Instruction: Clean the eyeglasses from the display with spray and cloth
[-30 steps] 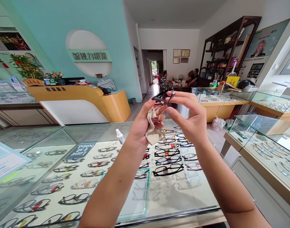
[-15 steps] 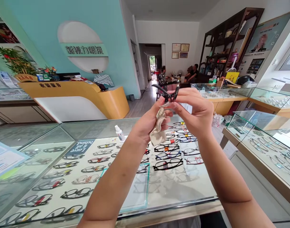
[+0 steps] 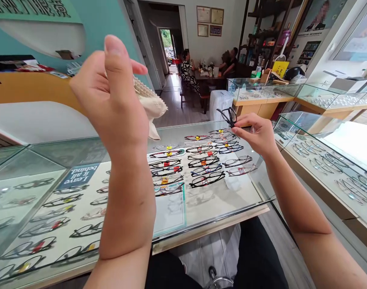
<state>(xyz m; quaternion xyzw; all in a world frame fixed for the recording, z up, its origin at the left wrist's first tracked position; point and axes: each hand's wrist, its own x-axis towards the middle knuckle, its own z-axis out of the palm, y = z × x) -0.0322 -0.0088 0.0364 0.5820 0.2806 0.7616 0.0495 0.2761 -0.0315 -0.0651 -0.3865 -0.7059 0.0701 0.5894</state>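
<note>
My left hand (image 3: 112,90) is raised at the left, back of the thumb toward me, and closed on a cream cleaning cloth (image 3: 151,106) with a zigzag edge that hangs out to the right. Most of its fingers are hidden behind the palm. Farther right, above the glass counter's far edge, my right hand (image 3: 257,130) pinches black-framed eyeglasses (image 3: 230,117) between thumb and fingers. The two hands are well apart. Below them, rows of eyeglasses (image 3: 204,161) with coloured tags are laid out in the glass display counter (image 3: 213,212).
A teal-edged tray or mat (image 3: 171,216) shows by my left forearm. A second glass case (image 3: 330,160) stands at the right. Beyond the counter are a pale suitcase (image 3: 221,103) and people seated at a table (image 3: 207,76). My legs and a stool base are below.
My hands have separated: the left moved left and up with the cloth, the right moved right with the eyeglasses. The view has tilted down and turned right, and the spray bottle is out of sight.
</note>
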